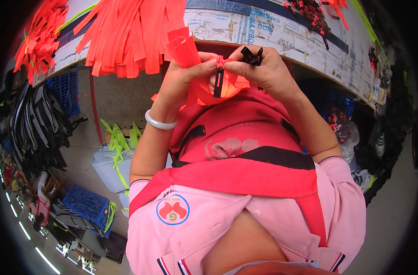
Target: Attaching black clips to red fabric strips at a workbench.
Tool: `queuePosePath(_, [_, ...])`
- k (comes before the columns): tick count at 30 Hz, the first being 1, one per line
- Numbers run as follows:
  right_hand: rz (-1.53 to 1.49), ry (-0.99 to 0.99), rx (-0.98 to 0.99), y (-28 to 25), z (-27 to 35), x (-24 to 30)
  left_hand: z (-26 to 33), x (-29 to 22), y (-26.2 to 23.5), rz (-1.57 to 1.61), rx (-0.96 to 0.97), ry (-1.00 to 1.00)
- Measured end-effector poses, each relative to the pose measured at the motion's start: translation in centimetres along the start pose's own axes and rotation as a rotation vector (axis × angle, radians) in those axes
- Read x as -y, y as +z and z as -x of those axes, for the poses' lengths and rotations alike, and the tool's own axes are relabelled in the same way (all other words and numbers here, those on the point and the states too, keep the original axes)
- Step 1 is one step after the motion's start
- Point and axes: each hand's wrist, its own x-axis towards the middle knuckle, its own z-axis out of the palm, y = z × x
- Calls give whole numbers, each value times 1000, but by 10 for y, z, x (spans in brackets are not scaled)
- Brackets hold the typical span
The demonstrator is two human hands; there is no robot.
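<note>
My left hand (pixel 184 81) is closed around a bunch of orange-red fabric strips (pixel 184 48), some hanging below the fingers over my lap. Between both thumbs, a narrow black tab (pixel 218 83) hangs from a small gathered end of orange-red strip. My right hand (pixel 266 73) pinches that same end with thumb and finger. More short black tabs (pixel 252 56) stick out from the curled fingers of my right hand. The fingertips behind the strip are partly hidden.
Long orange-red strips (pixel 131 39) drape over the front edge of the worn white worktable (pixel 282 43). At its back right lies a pile of black and red pieces (pixel 312 16). Dark straps (pixel 35 123) hang on the left, above a blue crate (pixel 87 206) on the floor.
</note>
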Motion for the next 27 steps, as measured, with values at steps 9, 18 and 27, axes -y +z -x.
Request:
queuePosePath(9, [13, 109, 21, -3, 2, 8, 1, 0, -1, -107, 6, 25])
queuePosePath(18, [63, 93, 42, -3, 0, -1, 3, -1, 1, -214, 15, 67])
queuePosePath(27, [60, 149, 47, -3, 0, -3, 5, -1, -4, -320, 63, 64])
